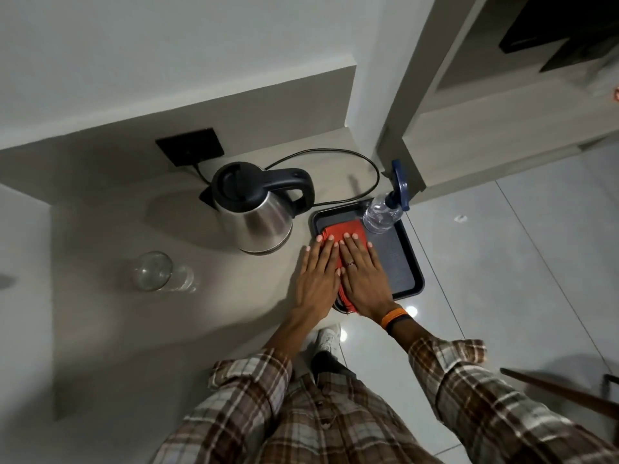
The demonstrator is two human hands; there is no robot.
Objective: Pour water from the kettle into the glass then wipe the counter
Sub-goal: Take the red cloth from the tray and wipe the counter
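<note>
A steel kettle [259, 209] with a black lid and handle stands on the grey counter [140, 329], its lid closed. A clear glass [154, 271] stands to its left, near the counter's left part. A folded red cloth [341, 231] lies in a dark tray [407, 259] at the counter's right edge. My left hand [318, 279] and my right hand [363, 279] lie flat side by side on the cloth, fingers straight and pointing away from me. The left hand rests partly on the counter beside the tray.
A clear spray bottle [383, 212] with a dark blue trigger stands in the tray's far corner. The kettle's black cord [365, 162] loops behind to a black wall socket [191, 150]. A tiled floor lies right of the counter; a dark wooden edge [562, 390] juts in at right.
</note>
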